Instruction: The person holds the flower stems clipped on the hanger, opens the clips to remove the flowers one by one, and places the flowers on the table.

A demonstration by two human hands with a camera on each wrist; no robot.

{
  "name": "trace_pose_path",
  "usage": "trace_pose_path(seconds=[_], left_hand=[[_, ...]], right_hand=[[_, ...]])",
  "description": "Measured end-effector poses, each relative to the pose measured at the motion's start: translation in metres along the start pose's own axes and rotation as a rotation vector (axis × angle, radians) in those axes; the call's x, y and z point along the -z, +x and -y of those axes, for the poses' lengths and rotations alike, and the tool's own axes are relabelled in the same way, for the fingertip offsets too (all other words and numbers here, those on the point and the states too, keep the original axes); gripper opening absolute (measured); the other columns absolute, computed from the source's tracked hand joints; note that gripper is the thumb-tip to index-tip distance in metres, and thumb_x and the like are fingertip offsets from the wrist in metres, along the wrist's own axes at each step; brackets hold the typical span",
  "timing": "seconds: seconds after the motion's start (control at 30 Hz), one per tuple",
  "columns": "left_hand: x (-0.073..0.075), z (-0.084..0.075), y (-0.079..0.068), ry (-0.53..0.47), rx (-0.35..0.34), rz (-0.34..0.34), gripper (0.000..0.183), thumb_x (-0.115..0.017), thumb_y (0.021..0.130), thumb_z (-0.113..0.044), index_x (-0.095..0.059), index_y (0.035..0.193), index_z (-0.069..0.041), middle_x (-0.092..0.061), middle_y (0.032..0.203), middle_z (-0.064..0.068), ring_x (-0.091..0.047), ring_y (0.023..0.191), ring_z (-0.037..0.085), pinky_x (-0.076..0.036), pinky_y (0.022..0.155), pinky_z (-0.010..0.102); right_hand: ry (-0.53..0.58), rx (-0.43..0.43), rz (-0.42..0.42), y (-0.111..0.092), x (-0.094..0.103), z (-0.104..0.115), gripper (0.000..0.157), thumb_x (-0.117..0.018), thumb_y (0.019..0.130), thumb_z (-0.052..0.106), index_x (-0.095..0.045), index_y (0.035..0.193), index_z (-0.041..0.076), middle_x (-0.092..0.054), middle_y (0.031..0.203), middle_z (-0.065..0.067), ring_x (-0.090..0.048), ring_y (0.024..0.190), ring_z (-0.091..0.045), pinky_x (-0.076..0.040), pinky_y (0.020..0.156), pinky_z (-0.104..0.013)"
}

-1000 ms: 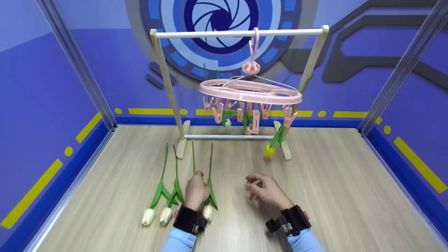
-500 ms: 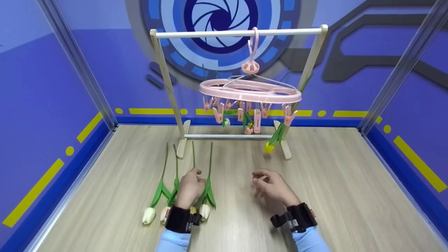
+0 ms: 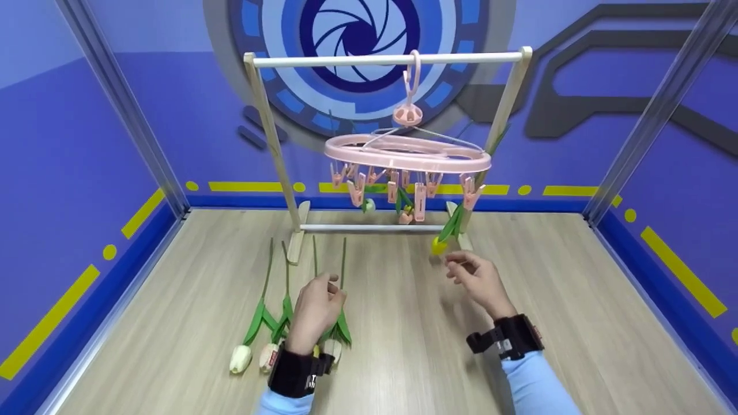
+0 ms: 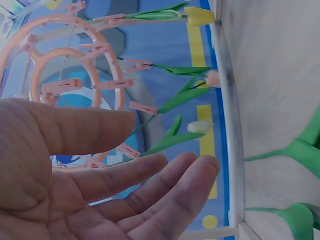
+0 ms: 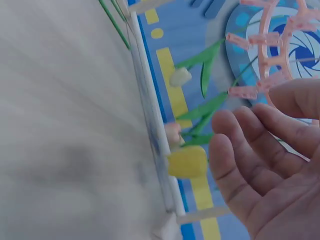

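Four tulips (image 3: 284,317) lie on a table (image 3: 403,369) at seven o'clock in the head view, partly behind an empty left hand (image 3: 317,308), its thumb and relaxed fingers apart. The right hand (image 3: 477,283), also empty, fingers loosely bent, is at four o'clock, near a yellow tulip (image 3: 439,246) hanging head-down from a pink hanger (image 3: 407,162) at one o'clock.

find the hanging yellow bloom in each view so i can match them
Head: hanging yellow bloom right of centre, just up and left of the right hand.
Left wrist: top edge, right of centre.
Right wrist: slightly right of and below centre.
Shared landmark: the pink ring.
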State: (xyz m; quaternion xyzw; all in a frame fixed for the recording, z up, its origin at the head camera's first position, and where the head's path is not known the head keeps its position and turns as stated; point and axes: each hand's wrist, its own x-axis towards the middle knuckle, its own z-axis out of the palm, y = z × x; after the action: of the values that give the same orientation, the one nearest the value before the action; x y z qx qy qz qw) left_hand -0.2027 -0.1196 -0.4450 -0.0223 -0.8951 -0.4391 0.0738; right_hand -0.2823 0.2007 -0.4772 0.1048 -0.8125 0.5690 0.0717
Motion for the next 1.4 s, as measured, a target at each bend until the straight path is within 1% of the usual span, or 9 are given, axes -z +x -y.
trace_pose_path(seconds=[0.17, 0.33, 0.47, 0.53, 0.63, 0.8, 0.93, 1.13, 1.4], left_hand=[[-0.001, -0.009, -0.005, 0.001, -0.055, 0.002, 0.034, -0.065, 0.097, -0.009, -0.064, 0.127, 0.006, -0.069, 0.103, 0.015, -0.068, 0.094, 0.031, -0.055, 0.079, 0.046], [-0.006, -0.019, -0.007, -0.017, -0.073, 0.022, 0.035, -0.065, 0.098, -0.012, -0.064, 0.129, 0.004, -0.069, 0.107, 0.016, -0.068, 0.097, 0.031, -0.055, 0.081, 0.047], [-0.012, -0.027, -0.007, -0.053, -0.093, 0.033, 0.034, -0.065, 0.099, -0.013, -0.064, 0.129, 0.002, -0.070, 0.109, 0.015, -0.068, 0.100, 0.032, -0.056, 0.084, 0.047], [-0.016, -0.031, -0.006, -0.076, -0.111, 0.031, 0.033, -0.065, 0.099, -0.013, -0.065, 0.128, 0.002, -0.070, 0.109, 0.015, -0.069, 0.100, 0.031, -0.056, 0.085, 0.047], [-0.024, -0.036, -0.003, -0.121, -0.154, 0.022, 0.031, -0.064, 0.098, -0.010, -0.066, 0.127, 0.002, -0.071, 0.109, 0.015, -0.069, 0.100, 0.030, -0.056, 0.087, 0.046], [-0.041, -0.047, 0.003, -0.235, -0.250, -0.011, 0.027, -0.062, 0.100, -0.008, -0.067, 0.124, 0.003, -0.070, 0.111, 0.015, -0.069, 0.100, 0.028, -0.057, 0.088, 0.040], [-0.056, -0.054, 0.006, -0.332, -0.310, -0.042, 0.027, -0.062, 0.103, -0.011, -0.066, 0.127, 0.000, -0.069, 0.115, 0.013, -0.069, 0.101, 0.026, -0.057, 0.088, 0.035], [-0.075, -0.063, 0.013, -0.420, -0.421, -0.086, 0.037, -0.061, 0.105, -0.015, -0.060, 0.138, 0.000, -0.065, 0.128, 0.014, -0.064, 0.115, 0.030, -0.055, 0.095, 0.039], [-0.085, -0.076, 0.021, -0.468, -0.487, -0.083, 0.046, -0.060, 0.106, -0.017, -0.052, 0.148, 0.000, -0.059, 0.138, 0.014, -0.058, 0.126, 0.028, -0.053, 0.100, 0.041]], right_hand=[[-0.069, 0.005, -0.051, 0.017, 0.023, 0.009, 0.024, -0.059, 0.103, 0.006, -0.069, 0.123, -0.005, -0.073, 0.106, -0.018, -0.066, 0.084, -0.011, -0.055, 0.072, -0.022], [-0.118, 0.065, -0.090, 0.034, 0.041, 0.019, 0.025, -0.058, 0.103, 0.005, -0.069, 0.122, -0.005, -0.071, 0.110, -0.024, -0.066, 0.086, -0.014, -0.053, 0.071, -0.018], [-0.170, 0.110, -0.115, 0.049, 0.052, 0.029, 0.024, -0.058, 0.101, 0.004, -0.069, 0.120, -0.005, -0.070, 0.107, -0.024, -0.065, 0.081, -0.009, -0.052, 0.071, -0.016], [-0.190, 0.124, -0.126, 0.055, 0.056, 0.036, 0.024, -0.058, 0.100, 0.003, -0.069, 0.121, -0.004, -0.070, 0.110, -0.023, -0.065, 0.082, -0.009, -0.052, 0.071, -0.015], [-0.215, 0.126, -0.135, 0.063, 0.060, 0.045, 0.028, -0.059, 0.101, 0.004, -0.066, 0.127, -0.004, -0.068, 0.122, -0.024, -0.069, 0.093, -0.018, -0.051, 0.073, -0.014], [-0.163, 0.067, -0.141, 0.074, 0.062, 0.054, 0.039, -0.057, 0.102, 0.007, -0.057, 0.139, -0.005, -0.060, 0.139, -0.025, -0.066, 0.115, -0.036, -0.050, 0.078, -0.014], [-0.079, -0.001, -0.130, 0.081, 0.060, 0.056, 0.045, -0.053, 0.103, 0.008, -0.049, 0.146, -0.004, -0.053, 0.146, -0.023, -0.060, 0.124, -0.036, -0.050, 0.085, -0.016], [0.067, -0.066, -0.097, 0.089, 0.056, 0.061, 0.052, -0.051, 0.106, 0.011, -0.038, 0.154, -0.004, -0.045, 0.156, -0.022, -0.050, 0.136, -0.034, -0.050, 0.100, -0.030], [0.113, -0.113, -0.086, 0.095, 0.053, 0.068, 0.061, -0.057, 0.106, 0.023, -0.034, 0.158, 0.000, -0.044, 0.157, -0.022, -0.048, 0.136, -0.033, -0.050, 0.089, -0.027]])
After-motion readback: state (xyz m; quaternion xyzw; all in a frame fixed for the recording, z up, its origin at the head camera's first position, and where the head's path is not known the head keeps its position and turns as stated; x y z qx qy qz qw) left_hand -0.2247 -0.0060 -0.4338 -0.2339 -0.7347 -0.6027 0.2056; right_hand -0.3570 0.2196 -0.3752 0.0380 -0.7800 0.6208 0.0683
